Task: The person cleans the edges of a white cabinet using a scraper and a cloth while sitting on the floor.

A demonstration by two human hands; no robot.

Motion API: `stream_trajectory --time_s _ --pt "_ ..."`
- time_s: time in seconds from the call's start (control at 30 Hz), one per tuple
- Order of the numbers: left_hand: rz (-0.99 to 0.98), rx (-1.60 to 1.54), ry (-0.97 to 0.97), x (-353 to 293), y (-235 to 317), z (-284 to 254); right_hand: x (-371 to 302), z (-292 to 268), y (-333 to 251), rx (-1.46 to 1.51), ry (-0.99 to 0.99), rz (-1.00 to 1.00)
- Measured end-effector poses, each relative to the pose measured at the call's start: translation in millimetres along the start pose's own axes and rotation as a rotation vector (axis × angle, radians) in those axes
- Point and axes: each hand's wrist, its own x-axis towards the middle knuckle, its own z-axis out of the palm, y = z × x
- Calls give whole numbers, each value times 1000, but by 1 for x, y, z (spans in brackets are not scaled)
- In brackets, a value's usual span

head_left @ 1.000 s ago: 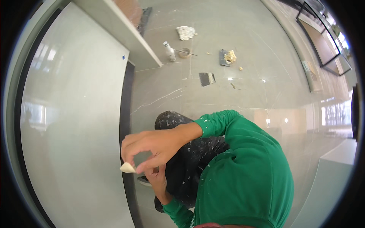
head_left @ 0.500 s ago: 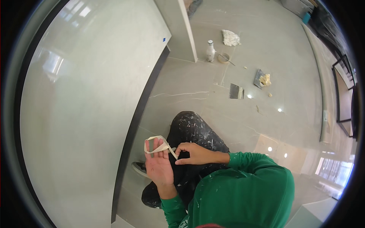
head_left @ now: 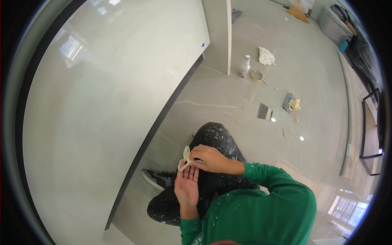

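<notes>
A cream strip of masking tape (head_left: pixel 187 154) is bunched and folded at the fingertips of my left hand. My left hand (head_left: pixel 188 190) lies palm up with its fingers stretched out, and part of the strip rests against them. From the right, my right hand (head_left: pixel 214 159) reaches across and pinches the strip between thumb and fingers. Both hands are over my crossed legs, in dark trousers (head_left: pixel 220 139) spotted with paint. Exactly how the strip runs behind the right fingers is hidden.
A large pale panel (head_left: pixel 102 122) with a dark base edge stands close on my left. Ahead on the tiled floor are a white bottle (head_left: pixel 245 67), a tape roll (head_left: pixel 257 76), a crumpled white cloth (head_left: pixel 266 56) and putty scrapers (head_left: pixel 263 111). A long roll (head_left: pixel 348 122) lies far right.
The tape was a wide loop around my left fingers; now it is folded smaller at the fingertips. My right hand has come up against the left, and the view has shifted.
</notes>
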Motion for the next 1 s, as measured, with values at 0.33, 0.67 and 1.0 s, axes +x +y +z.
stream_trajectory --time_s 0.33,0.67,1.0 --pt "123 581 93 -14 15 -27 -7 -4 -30 195 -182 -108" --pt "-60 425 -43 -6 3 -11 -7 -10 -25 124 -24 -16" --pt "276 362 80 -1 45 -15 -24 10 -3 328 15 196"
